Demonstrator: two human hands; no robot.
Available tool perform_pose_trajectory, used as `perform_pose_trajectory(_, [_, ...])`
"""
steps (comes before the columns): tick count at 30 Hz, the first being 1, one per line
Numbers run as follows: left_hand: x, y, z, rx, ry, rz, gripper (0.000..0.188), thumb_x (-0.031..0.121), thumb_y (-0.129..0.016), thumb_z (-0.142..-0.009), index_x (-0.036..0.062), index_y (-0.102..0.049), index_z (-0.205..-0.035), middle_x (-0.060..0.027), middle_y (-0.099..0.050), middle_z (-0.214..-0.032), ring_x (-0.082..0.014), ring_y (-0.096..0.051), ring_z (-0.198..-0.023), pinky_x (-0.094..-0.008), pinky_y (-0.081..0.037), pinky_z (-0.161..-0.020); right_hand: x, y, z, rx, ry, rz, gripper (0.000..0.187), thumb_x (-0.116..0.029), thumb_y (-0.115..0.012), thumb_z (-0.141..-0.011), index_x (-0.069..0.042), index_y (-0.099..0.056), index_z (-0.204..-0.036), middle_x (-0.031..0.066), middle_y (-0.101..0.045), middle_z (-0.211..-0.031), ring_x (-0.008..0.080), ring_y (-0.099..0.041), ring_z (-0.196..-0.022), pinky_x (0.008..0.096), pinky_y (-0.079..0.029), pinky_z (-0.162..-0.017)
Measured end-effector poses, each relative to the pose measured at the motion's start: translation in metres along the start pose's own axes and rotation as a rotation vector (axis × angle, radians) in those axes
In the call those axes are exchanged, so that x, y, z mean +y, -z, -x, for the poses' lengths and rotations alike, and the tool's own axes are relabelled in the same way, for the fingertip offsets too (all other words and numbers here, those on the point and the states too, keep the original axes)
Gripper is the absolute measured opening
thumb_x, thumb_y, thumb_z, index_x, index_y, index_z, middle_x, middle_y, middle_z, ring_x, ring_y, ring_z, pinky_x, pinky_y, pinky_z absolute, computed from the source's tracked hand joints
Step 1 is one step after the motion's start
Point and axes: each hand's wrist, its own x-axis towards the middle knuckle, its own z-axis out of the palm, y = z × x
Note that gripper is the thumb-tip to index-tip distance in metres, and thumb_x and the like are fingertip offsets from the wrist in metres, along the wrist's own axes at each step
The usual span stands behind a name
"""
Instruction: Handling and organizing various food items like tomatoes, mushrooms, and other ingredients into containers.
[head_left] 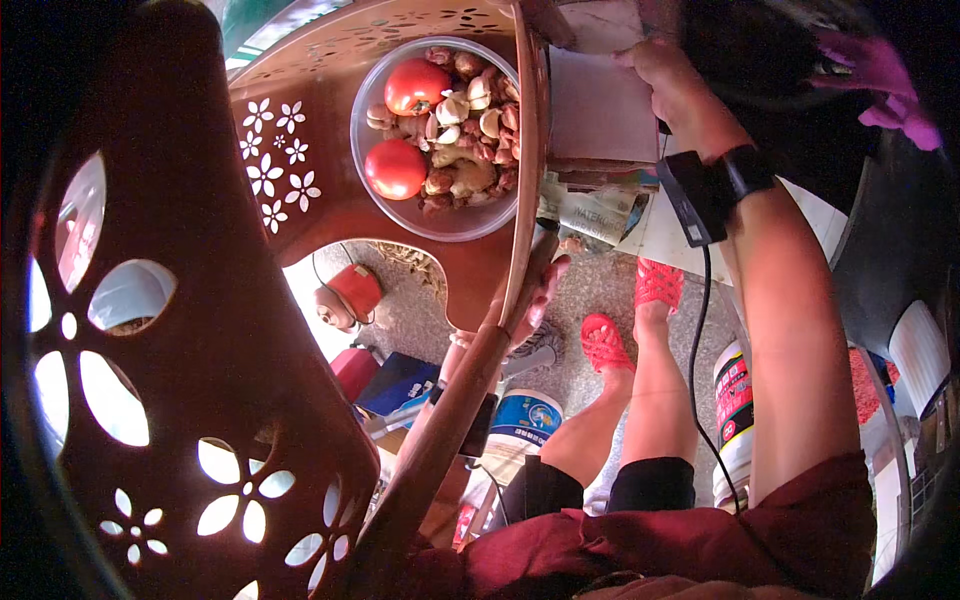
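My left hand (pixel 538 296) reaches up under a brown plastic chair (pixel 300 200) with flower cut-outs, its fingers curled around the seat's rim. On the seat stands a clear bowl (pixel 362 140) holding two red tomatoes (pixel 416 86), garlic cloves (pixel 455 108) and brown shallots. My right hand (pixel 668 82) rests at the far corner of a flat pinkish cardboard box (pixel 600 115); its fingertips are hidden. A black band with a small black unit and cable (pixel 705 190) sits on that wrist.
The chair's back (pixel 150 330) fills the left side close to the camera. Below are my feet in red sandals (pixel 606 342), a white jar with a red label (pixel 735 400), a blue-and-white tub (pixel 526 420), a red pot (pixel 347 294), and printed wrappers (pixel 592 214) under the box.
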Motion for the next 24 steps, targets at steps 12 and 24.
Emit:
perform_pose_trajectory(12, [-0.002,-0.023,0.019,0.029,0.077,-0.027,0.025,0.015,-0.046,-0.089,-0.0025,-0.052,-0.106,-0.0141,-0.06,-0.094,-0.0234,-0.06,-0.089,-0.0364,-0.052,-0.075,-0.02,-0.024,0.008,-0.048,-0.239,-0.214,0.039,-0.003,-0.06,-0.076,-0.001,-0.049,-0.113,0.0095,-0.058,-0.102,0.0217,-0.056,-0.092,0.0365,-0.045,-0.081])
perform_pose_trajectory(24, [-0.008,-0.021,0.024,0.065,0.006,-0.04,0.028,0.017,-0.046,-0.089,-0.0021,-0.05,-0.108,-0.0143,-0.06,-0.096,-0.0234,-0.06,-0.088,-0.035,-0.053,-0.07,-0.019,-0.016,0.009,-0.076,-0.084,-0.048,0.04,-0.011,-0.064,-0.074,-0.003,-0.05,-0.11,0.007,-0.058,-0.1,0.0183,-0.054,-0.091,0.0318,-0.042,-0.083])
